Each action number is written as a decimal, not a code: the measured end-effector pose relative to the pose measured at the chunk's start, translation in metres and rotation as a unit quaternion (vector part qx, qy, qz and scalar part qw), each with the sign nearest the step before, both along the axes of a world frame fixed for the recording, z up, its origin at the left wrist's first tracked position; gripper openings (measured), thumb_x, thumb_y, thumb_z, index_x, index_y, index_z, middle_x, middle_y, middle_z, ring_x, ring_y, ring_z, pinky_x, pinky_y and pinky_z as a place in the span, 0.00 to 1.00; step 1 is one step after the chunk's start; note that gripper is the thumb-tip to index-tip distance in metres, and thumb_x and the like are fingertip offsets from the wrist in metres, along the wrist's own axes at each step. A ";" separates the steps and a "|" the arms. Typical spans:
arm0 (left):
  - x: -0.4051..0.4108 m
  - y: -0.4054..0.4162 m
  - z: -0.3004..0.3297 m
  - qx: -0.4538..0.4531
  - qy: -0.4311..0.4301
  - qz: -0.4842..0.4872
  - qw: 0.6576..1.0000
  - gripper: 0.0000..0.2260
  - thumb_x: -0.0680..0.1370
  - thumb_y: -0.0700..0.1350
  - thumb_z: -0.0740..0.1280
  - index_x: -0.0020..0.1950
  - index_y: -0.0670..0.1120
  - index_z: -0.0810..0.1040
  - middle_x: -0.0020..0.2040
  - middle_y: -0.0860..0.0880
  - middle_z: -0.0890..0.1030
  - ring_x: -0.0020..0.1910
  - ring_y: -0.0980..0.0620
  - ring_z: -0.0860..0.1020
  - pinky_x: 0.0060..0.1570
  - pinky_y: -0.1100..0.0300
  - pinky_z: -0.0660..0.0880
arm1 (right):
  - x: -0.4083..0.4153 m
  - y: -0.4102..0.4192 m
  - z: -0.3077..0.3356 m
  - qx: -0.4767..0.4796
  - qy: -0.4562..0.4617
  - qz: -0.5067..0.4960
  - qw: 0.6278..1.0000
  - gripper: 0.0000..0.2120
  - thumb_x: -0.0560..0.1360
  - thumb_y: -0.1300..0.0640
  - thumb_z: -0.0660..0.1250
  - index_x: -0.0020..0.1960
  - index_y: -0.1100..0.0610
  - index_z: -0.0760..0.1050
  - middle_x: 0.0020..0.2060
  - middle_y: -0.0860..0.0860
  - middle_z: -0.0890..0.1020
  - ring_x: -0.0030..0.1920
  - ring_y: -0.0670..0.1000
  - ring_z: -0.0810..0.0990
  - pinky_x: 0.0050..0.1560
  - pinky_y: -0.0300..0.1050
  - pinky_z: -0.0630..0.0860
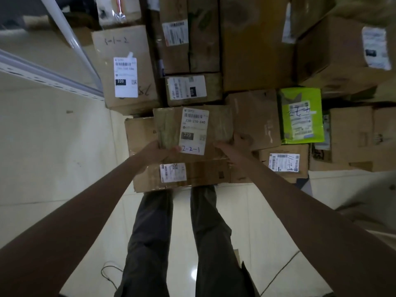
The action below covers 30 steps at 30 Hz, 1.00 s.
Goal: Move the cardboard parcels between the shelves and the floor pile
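Two hands are holding one flat cardboard parcel, marked "2-2-1" on its white label, above the floor pile. The left hand is gripping its near left corner, thumb lying over the top face. The right hand is gripping the near right edge, fingers curled under and thumb on top. Just below the hands one brown box with one small label is lying on the tiled floor. Beyond the right hand one lime-green parcel is sitting among the brown boxes. To the far left of the left hand one white shelf edge is showing.
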<state>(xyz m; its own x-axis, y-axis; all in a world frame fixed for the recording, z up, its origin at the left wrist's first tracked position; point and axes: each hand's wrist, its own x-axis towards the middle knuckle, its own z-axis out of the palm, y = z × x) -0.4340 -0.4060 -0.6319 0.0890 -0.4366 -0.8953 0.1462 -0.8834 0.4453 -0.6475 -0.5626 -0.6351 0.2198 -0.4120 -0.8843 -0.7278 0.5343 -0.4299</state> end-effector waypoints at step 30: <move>-0.001 -0.029 -0.019 -0.004 -0.040 0.057 0.998 0.27 0.80 0.45 0.68 0.75 0.41 0.62 0.66 0.43 0.76 0.58 0.47 0.79 0.51 0.56 0.80 | 0.013 -0.010 -0.009 -0.032 0.020 0.011 0.999 0.36 0.76 0.58 0.71 0.80 0.55 0.60 0.71 0.56 0.74 0.68 0.59 0.75 0.70 0.60 0.73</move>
<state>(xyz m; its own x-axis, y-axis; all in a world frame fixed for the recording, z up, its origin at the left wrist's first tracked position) -0.4352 -0.4345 -0.6506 0.2100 -0.4267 -0.8797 0.2094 -0.8593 0.4667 -0.6349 -0.5727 -0.6446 0.1946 -0.4636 -0.8644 -0.7560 0.4907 -0.4333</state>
